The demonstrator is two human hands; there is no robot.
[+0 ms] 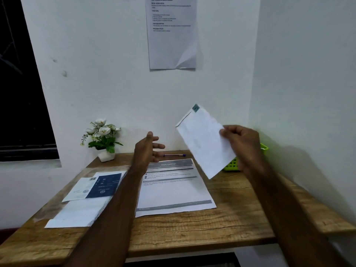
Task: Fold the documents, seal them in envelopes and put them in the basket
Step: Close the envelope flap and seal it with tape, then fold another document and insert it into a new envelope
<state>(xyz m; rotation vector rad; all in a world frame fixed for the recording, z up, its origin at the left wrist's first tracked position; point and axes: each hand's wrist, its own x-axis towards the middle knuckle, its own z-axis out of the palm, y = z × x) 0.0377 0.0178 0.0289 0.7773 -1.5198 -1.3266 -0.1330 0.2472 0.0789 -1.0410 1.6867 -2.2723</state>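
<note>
My right hand (243,145) holds a white envelope (202,140) by its right edge, tilted in the air above the table's right side. My left hand (147,149) hovers open beside it, fingers spread, touching nothing. A printed document (173,187) lies flat and unfolded on the wooden table (192,230) below my hands. A green basket (233,165) stands at the back right, mostly hidden behind the envelope and my right hand. White envelopes (81,212) lie stacked at the left, under a blue-and-white leaflet (96,185).
A blue pen (174,155) lies near the table's back edge. A potted white flower (103,138) stands at the back left corner. A printed sheet (172,31) hangs on the wall ahead. A dark window (19,83) is at the left.
</note>
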